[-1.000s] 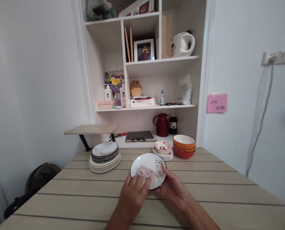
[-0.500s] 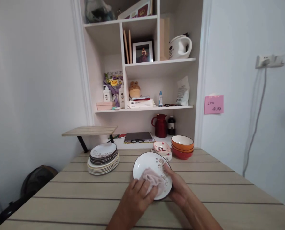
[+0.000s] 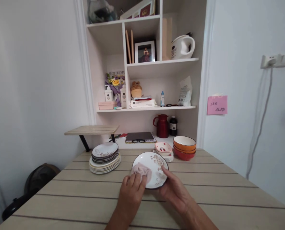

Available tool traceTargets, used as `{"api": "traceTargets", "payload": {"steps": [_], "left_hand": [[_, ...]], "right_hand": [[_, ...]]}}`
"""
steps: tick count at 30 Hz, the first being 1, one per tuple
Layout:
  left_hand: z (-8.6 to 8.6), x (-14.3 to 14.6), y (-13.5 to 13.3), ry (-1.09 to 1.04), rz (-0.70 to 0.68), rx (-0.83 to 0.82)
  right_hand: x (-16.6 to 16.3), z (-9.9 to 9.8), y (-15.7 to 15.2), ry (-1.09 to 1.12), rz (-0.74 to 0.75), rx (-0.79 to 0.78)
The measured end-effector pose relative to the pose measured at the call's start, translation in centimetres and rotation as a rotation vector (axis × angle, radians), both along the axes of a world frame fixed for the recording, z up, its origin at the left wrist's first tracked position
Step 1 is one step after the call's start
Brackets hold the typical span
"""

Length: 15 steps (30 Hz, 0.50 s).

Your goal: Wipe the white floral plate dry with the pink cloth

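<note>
A white plate (image 3: 154, 163) with a dark rim and a flower pattern is held just above the wooden table (image 3: 204, 191) in front of me. My left hand (image 3: 131, 191) presses a pale pink cloth (image 3: 141, 170) against the plate's left half, fingers curled on the cloth. Gripping the plate's lower right rim is my right hand (image 3: 174, 191), its thumb lying on the upper face.
A stack of plates (image 3: 104, 157) stands at the back left of the table. At the back right sit a small pink dish on white saucers (image 3: 163, 150) and stacked orange and red bowls (image 3: 184, 147). Behind are shelves, a red jug (image 3: 161, 125) and a dark bottle.
The cloth and my left hand have slid from the plate's middle toward its left side. The plate has shifted slightly left and away.
</note>
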<state>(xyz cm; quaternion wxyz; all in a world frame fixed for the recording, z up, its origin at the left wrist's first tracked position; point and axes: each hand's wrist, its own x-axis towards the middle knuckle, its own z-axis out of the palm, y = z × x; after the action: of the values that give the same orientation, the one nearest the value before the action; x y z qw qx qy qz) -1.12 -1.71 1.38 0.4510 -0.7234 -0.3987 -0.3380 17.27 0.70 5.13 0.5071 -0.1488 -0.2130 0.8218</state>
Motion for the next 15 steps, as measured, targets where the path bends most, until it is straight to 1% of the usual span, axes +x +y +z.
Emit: {"api": "traceTargets", "payload": {"steps": [3, 6, 8, 10, 12, 15], "left_hand": [[-0.2, 0.4, 0.1, 0.066, -0.030, 0.016], [-0.4, 0.5, 0.1, 0.119, -0.106, -0.018], [-0.5, 0.4, 0.2, 0.128, -0.158, -0.058], [-0.4, 0.4, 0.2, 0.107, -0.176, -0.102], [-0.2, 0.2, 0.1, 0.054, -0.149, -0.166], [0.6, 0.0, -0.5, 0.011, -0.125, -0.325]], "right_hand": [[-0.6, -0.8, 0.3, -0.055, -0.043, -0.066], [-0.3, -1.2, 0.9, -0.137, -0.067, -0.141], [0.3, -1.1, 1.3, -0.174, -0.059, -0.128], [1.0, -0.8, 1.6, -0.211, -0.068, -0.094], [1.7, -0.6, 1.7, -0.249, -0.094, -0.064], [2.1, -0.6, 1.9, -0.316, -0.099, -0.054]]}}
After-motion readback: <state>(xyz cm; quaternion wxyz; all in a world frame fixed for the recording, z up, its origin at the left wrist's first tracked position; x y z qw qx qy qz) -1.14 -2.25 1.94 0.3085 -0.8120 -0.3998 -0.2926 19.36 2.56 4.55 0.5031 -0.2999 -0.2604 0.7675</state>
